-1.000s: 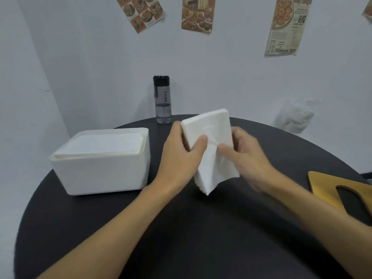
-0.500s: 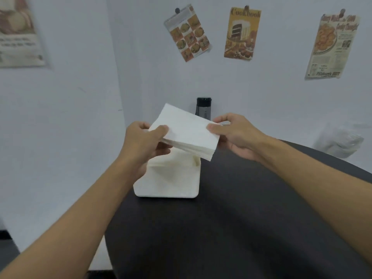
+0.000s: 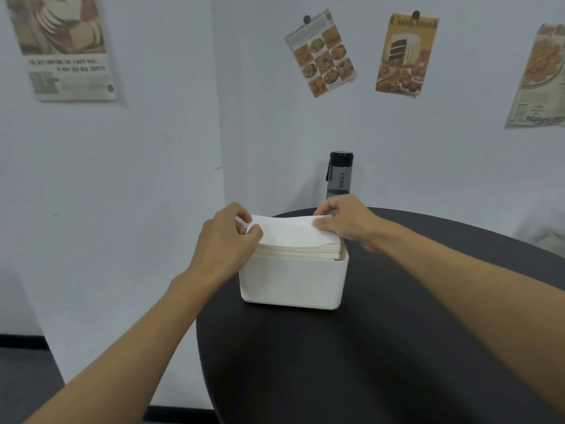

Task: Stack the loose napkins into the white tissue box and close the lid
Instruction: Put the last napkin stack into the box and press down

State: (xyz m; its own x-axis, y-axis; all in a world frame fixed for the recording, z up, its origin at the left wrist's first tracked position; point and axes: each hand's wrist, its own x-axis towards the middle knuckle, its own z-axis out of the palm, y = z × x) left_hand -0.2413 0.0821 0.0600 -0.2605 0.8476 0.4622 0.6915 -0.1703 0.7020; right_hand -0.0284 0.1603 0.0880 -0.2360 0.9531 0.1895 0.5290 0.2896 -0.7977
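Observation:
The white tissue box (image 3: 293,284) stands open near the left edge of the black round table (image 3: 367,362). A stack of white napkins (image 3: 295,237) rests on top of the box's contents, rising above its rim. My left hand (image 3: 227,238) pinches the stack's left end between thumb and fingers. My right hand (image 3: 342,221) grips its right end, thumb on top. No lid is in view.
A grey water bottle with a black cap (image 3: 339,175) stands behind the box by the wall. Several food posters hang on the wall. A crumpled clear wrapper (image 3: 547,231) lies at the table's far right.
Both hands carried the napkin stack from mid-air down onto the open box. My view has turned left, so the box now sits in the middle.

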